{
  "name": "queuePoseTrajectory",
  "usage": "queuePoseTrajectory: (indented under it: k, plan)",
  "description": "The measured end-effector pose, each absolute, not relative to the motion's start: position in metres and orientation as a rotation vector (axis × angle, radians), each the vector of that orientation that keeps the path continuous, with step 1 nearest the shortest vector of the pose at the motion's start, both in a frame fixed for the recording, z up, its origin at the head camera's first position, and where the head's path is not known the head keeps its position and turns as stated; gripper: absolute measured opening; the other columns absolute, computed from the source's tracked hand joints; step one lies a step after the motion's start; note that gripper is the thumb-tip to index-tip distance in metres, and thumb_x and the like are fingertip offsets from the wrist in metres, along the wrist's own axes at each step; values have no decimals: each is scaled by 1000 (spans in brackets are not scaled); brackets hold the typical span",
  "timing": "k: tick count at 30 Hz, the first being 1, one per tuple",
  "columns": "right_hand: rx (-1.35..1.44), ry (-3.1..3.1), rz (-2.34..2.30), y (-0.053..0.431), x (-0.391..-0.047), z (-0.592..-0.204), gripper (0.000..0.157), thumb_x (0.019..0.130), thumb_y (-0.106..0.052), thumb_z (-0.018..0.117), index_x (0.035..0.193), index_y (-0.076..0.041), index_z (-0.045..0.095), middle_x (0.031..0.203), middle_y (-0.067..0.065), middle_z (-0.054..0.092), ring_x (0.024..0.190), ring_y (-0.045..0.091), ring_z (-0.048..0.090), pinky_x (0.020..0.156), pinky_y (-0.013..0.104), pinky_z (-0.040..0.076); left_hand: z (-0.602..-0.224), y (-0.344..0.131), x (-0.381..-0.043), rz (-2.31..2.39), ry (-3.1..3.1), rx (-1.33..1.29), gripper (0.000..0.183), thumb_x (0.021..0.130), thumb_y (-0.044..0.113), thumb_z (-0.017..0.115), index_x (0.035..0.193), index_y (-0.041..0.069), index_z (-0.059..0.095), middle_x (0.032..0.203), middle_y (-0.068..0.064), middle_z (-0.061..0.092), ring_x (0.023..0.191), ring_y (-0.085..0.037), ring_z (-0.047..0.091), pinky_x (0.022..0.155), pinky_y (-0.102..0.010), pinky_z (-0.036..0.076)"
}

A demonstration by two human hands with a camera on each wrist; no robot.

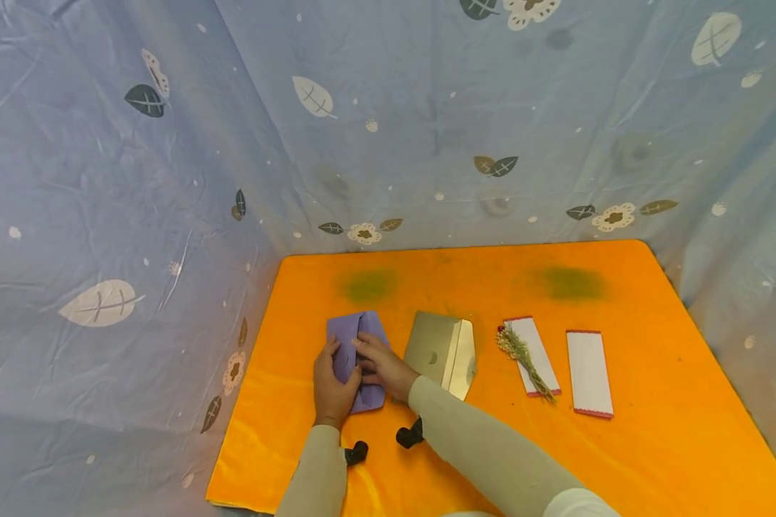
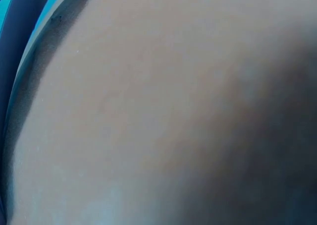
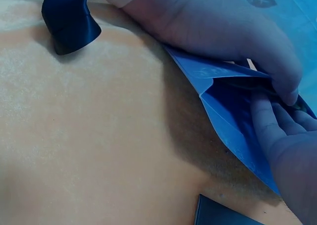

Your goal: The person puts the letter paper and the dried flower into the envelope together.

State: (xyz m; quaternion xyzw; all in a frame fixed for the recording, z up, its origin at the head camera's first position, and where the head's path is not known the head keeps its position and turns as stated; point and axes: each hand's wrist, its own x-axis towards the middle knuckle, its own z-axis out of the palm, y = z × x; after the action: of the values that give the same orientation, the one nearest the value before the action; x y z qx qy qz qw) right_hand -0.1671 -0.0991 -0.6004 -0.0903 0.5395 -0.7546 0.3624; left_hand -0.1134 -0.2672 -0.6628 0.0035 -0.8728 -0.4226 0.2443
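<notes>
A purple envelope [image 1: 344, 329] lies upright on the page of the orange cloth, its flap side to the right. My left hand [image 1: 333, 388] grips its left part, with the thumb over the edge of the opening. From the right, my right hand [image 1: 388, 368] reaches in; in the right wrist view, the fairly straight fingers [image 3: 265, 118] go into the spread pocket of the envelope [image 3: 233, 111], their tips hidden. Close by on the right lies a gold envelope [image 1: 423, 348] with its shiny flap unfolded. The left wrist view shows mostly blurred cloth.
A small bunch of dried flowers [image 1: 520, 352] lies across one white card [image 1: 535, 343] with red ends. Further right is a second such card [image 1: 590, 373]. The orange cloth [image 1: 659, 345] meets patterned blue curtains [image 1: 427, 143] at the back and sides.
</notes>
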Motion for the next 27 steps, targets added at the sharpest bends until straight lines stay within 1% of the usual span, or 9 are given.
queuePoseTrajectory:
  k: [2,7,9,14,20,27]
  plan:
    - [-226,1383,-1932,-99,-167,-601,92,110,-58,55,176,-11,13,175,19,25,153,39,40,119,61,37,-664,-267,-113,-1153,-2384,13,68,89,16,79,149,-6,56,162,-24,48,146,-45,45,116,-66,35]
    - [-228,1367,-1954,-93,-166,-603,87,113,-53,52,175,-8,13,173,22,28,151,42,42,118,62,39,-664,-266,-114,-1131,-2395,5,69,89,20,80,148,-6,56,163,-26,45,148,-47,42,117,-66,33]
    - [-234,1358,-1967,-90,-166,-604,85,113,-52,51,175,-6,15,173,24,29,150,43,43,117,61,40,-665,-267,-115,-1110,-2395,0,69,88,22,81,146,-6,57,163,-27,45,147,-48,42,117,-67,33]
    - [-196,1331,-1994,-80,-163,-608,83,114,-52,51,174,-6,17,172,24,32,151,43,42,117,58,41,-667,-268,-117,-1076,-2402,-10,68,87,25,83,143,-6,59,161,-28,47,145,-49,42,116,-67,34]
    - [-195,1304,-2031,-69,-161,-612,80,115,-49,49,173,-4,17,170,30,32,151,46,42,118,60,41,-668,-267,-117,-1056,-2423,10,68,86,27,84,141,-5,61,161,-27,48,146,-49,42,116,-67,34]
    - [-197,1350,-2024,-57,-158,-612,80,114,-50,49,171,-2,21,168,29,37,151,46,42,117,59,41,-668,-268,-116,-1063,-2451,42,66,86,27,86,142,-1,62,162,-23,48,146,-46,42,118,-63,35]
